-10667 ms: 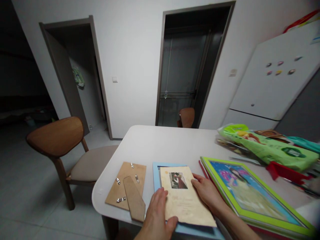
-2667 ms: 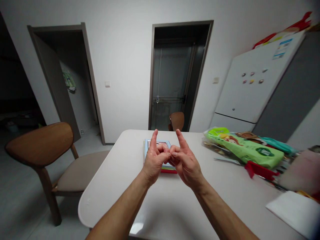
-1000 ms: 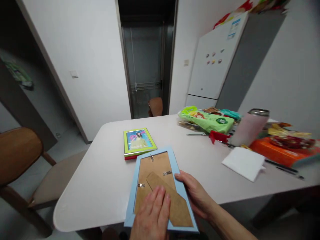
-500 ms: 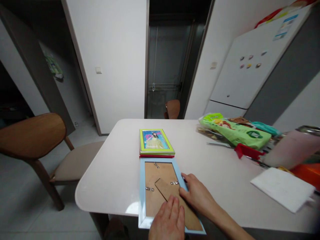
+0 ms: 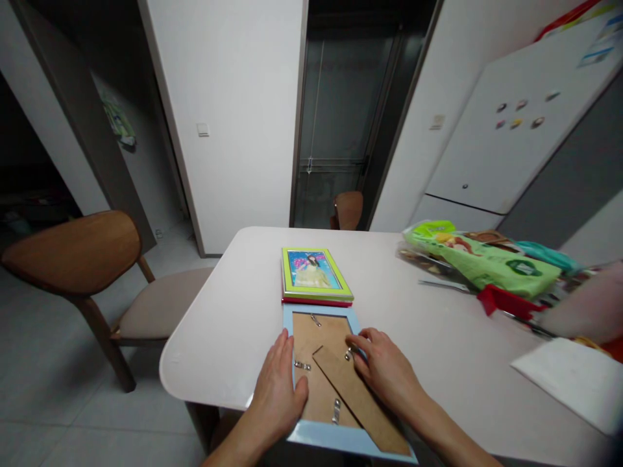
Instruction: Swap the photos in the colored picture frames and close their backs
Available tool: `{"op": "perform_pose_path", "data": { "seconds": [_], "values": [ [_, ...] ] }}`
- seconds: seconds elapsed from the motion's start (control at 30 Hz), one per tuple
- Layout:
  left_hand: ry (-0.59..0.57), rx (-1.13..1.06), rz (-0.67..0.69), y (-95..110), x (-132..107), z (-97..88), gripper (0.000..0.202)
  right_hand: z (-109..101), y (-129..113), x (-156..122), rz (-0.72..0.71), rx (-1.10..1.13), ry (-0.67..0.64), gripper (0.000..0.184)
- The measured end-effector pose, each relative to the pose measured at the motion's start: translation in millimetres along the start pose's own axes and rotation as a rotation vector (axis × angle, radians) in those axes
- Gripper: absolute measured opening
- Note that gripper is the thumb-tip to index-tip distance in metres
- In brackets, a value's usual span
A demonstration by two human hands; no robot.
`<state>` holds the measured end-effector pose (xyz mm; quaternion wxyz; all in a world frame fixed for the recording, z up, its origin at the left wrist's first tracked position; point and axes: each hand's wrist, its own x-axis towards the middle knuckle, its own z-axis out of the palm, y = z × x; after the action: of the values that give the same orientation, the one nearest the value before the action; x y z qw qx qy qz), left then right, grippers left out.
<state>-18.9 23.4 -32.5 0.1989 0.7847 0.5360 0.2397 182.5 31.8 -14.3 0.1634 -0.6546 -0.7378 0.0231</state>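
A light blue picture frame (image 5: 335, 436) lies face down at the table's front edge, its brown backing board (image 5: 306, 334) showing. On the board are small metal clips and a slanted brown stand leg (image 5: 360, 402). My left hand (image 5: 277, 389) holds the frame's left side, fingers straight along the edge and thumb over the board. With bent fingers my right hand (image 5: 387, 370) pinches the right-hand metal clip (image 5: 348, 354). The lower clip (image 5: 336, 411) is uncovered. Touching the blue frame's far end is a green picture frame (image 5: 316, 297), stacked on a red one (image 5: 316, 303).
To the right lie a green plastic package (image 5: 511, 266), a silver utensil (image 5: 444, 285), a red object (image 5: 509, 301), a pinkish container (image 5: 584, 305) and a white napkin (image 5: 574, 383). A wooden chair (image 5: 73, 259) stands at the left beside the white table (image 5: 219, 324).
My left hand has moved from the lower part of the board to the frame's left edge, uncovering the lower clip. My right hand has shifted from the right edge onto the right-hand clip.
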Motion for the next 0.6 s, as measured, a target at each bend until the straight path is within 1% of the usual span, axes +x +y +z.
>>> {"op": "perform_pose_path", "data": {
  "seconds": [0.07, 0.2, 0.3, 0.37, 0.47, 0.53, 0.6],
  "values": [
    [0.013, -0.002, 0.001, 0, -1, 1.4, 0.060, 0, -16, -2, -0.066, 0.027, 0.020, 0.027],
    [0.030, -0.036, -0.004, -2, 1, 2.6, 0.056, 8, -56, 0, -0.225, 0.173, -0.065, 0.016],
    [0.019, -0.038, -0.009, -2, 2, 2.0, 0.054, 18, -74, 8, -0.229, 0.173, -0.059, 0.017],
    [0.018, -0.044, -0.015, -1, 2, 1.6, 0.056, 22, -76, 13, -0.211, 0.175, -0.049, 0.019],
    [0.027, -0.065, -0.027, -2, 1, 1.8, 0.058, 17, -66, 14, -0.213, 0.237, -0.068, 0.018],
    [0.033, -0.072, -0.033, -2, 0, 2.3, 0.058, 6, -53, 9, -0.250, 0.320, -0.122, 0.020],
    [0.038, -0.073, -0.036, -2, 0, 2.7, 0.058, -6, -39, -1, -0.293, 0.388, -0.220, 0.026]
  ]
}}
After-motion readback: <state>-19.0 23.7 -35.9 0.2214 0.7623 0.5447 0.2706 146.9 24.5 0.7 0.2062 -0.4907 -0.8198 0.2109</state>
